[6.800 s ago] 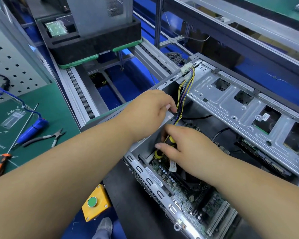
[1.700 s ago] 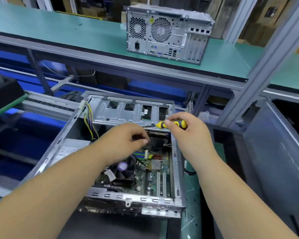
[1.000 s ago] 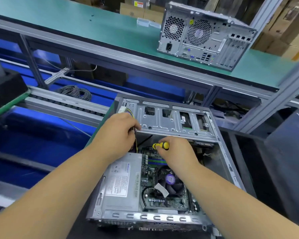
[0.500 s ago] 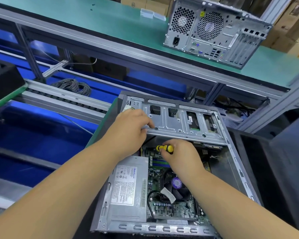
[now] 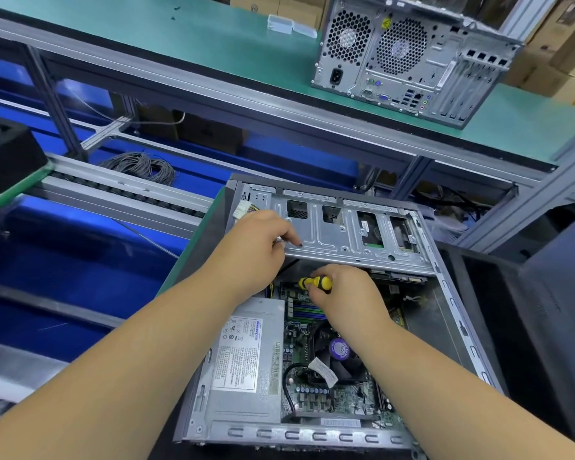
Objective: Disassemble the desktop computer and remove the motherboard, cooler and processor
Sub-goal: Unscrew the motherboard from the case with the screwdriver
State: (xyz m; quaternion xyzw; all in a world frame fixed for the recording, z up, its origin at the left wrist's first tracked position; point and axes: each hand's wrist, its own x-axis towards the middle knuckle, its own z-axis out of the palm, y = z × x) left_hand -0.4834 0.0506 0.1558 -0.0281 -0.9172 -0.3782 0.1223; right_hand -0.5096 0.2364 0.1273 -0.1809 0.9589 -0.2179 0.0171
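Observation:
An open desktop case (image 5: 452, 293) lies on its side in front of me. Inside it, the green motherboard (image 5: 316, 396) carries a black cooler fan (image 5: 341, 351) with a purple label. A grey power supply (image 5: 243, 360) fills the left part of the case. My left hand (image 5: 259, 247) grips the near edge of the metal drive cage (image 5: 346, 234), fingers curled over it. My right hand (image 5: 342, 293) holds a yellow-and-black screwdriver (image 5: 314, 283) under the cage, over the board's far end. The processor is hidden under the cooler.
A second, closed computer tower (image 5: 409, 58) stands on the green shelf (image 5: 196, 38) at the back. A conveyor rail (image 5: 120, 190) with a coil of grey cable (image 5: 140, 164) runs on the left. A dark panel (image 5: 558, 313) stands on the right.
The view has closed in on the case. My left hand moved from the cable bundle to the drive cage's edge. My right hand lowered the screwdriver from above the cage to beneath it.

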